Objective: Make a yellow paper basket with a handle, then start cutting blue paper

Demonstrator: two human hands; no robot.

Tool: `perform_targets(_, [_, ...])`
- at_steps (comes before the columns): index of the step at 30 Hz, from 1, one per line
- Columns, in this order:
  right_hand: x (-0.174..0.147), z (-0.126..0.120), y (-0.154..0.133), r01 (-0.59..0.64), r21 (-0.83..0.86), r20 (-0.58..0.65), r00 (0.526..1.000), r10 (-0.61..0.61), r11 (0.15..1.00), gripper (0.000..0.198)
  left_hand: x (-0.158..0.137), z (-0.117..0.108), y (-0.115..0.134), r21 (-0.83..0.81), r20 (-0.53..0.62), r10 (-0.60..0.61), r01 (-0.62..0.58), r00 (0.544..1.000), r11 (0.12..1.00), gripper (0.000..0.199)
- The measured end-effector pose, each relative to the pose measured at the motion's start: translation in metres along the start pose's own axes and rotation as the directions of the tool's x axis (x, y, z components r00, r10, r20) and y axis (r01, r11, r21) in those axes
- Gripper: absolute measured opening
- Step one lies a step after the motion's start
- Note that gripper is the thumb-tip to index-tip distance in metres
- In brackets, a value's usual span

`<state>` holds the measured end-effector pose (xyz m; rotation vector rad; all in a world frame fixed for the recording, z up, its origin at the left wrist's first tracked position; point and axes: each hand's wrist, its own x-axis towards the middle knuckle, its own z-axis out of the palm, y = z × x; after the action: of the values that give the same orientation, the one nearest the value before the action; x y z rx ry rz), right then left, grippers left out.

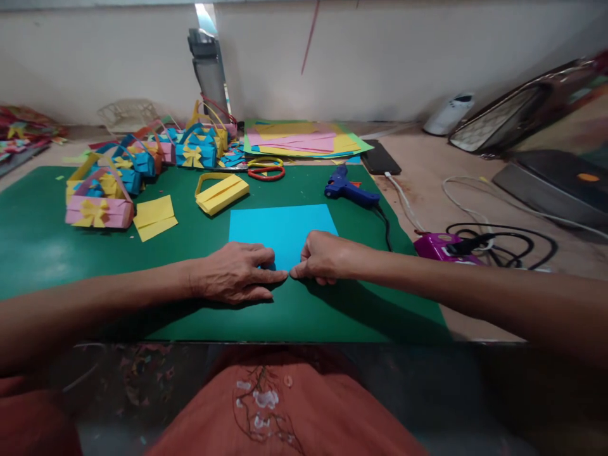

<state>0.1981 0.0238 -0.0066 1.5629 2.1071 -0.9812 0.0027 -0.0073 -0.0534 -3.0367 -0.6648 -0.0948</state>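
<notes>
A sheet of bright blue paper (285,225) lies flat on the green mat (266,320) in front of me. My left hand (237,272) rests at the paper's near left side, fingers stretched to the right, the index fingertip at the near edge. From the other side my right hand (325,256) has its fingers curled in, with the thumb tip at the same edge, almost meeting the left index finger. Both hands cover parts of the paper's near edge. Beyond the paper sits a folded yellow paper basket (222,194) with a handle. A creased yellow paper piece (155,218) lies to its left.
Several finished paper baskets (99,211) with bows stand at left. Scissors (266,172) and stacked coloured paper (304,139) are at the back. A blue glue gun (349,189), phone (381,157), purple power socket (444,247) and cables are at right. A bottle (209,73) stands behind.
</notes>
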Motion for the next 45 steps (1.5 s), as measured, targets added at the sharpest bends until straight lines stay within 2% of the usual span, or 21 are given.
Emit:
perform_targets(7, [-0.001, 0.000, -0.001, -0.004, -0.005, -0.009, 1.000, 0.004, 1.000, 0.028, 0.002, -0.001, 0.002, 0.048, 0.014, -0.023, 0.022, 1.000, 0.999, 0.044])
perform_targets(13, [-0.003, 0.000, 0.006, 0.008, 0.015, -0.016, 1.000, -0.008, 1.000, 0.030, -0.003, 0.002, 0.002, 0.036, -0.037, -0.032, 0.034, 0.999, 0.999, 0.041])
perform_targets(26, [-0.016, -0.003, 0.055, -0.066, 0.123, -0.106, 0.991, 0.079, 0.990, 0.032, -0.048, 0.004, -0.007, 0.071, -0.097, -0.040, 0.047, 0.994, 0.996, 0.030])
perform_targets(34, [-0.032, -0.005, 0.068, -0.138, 0.208, -0.153, 0.973, 0.172, 0.968, 0.038, -0.070, 0.006, -0.007, 0.094, -0.172, -0.073, 0.090, 0.982, 0.991, 0.029])
perform_targets(41, [-0.034, -0.004, 0.077, -0.126, 0.172, -0.189, 0.969, 0.158, 0.977, 0.036, -0.073, 0.001, -0.004, 0.058, -0.153, -0.085, 0.094, 0.985, 0.994, 0.028])
perform_targets(45, [-0.035, -0.002, 0.085, -0.108, 0.033, -0.224, 0.968, 0.113, 0.994, 0.032, -0.075, 0.001, -0.004, -0.012, -0.198, -0.096, 0.095, 0.976, 0.995, 0.024])
